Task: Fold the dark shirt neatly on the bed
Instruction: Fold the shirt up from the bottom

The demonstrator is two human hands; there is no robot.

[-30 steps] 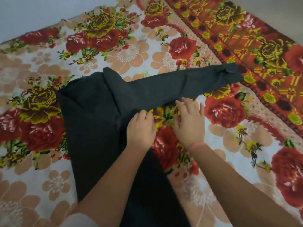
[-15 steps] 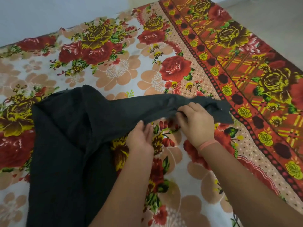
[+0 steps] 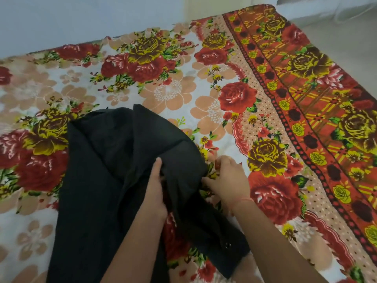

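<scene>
The dark shirt point(image 3: 98, 176) lies on the floral bedspread point(image 3: 183, 92), its body running from the middle down to the bottom left. Its long sleeve point(image 3: 206, 217) is bent at the shoulder and hangs down toward me, the cuff with a small snap button near the bottom centre. My left hand point(image 3: 156, 193) presses flat on the shirt at the fold, thumb up. My right hand point(image 3: 226, 178) pinches the outer edge of the sleeve fold just right of it.
The bed's right edge, with a red and yellow border band point(image 3: 306, 99), runs diagonally from top centre to bottom right. Beyond it is pale floor point(image 3: 346, 37). A light wall point(image 3: 81, 17) stands behind the bed's far edge.
The sleeve, stretched out to the right before, has been swung down toward me and now lies folded alongside the shirt body. Both hands moved with it to the fold.
</scene>
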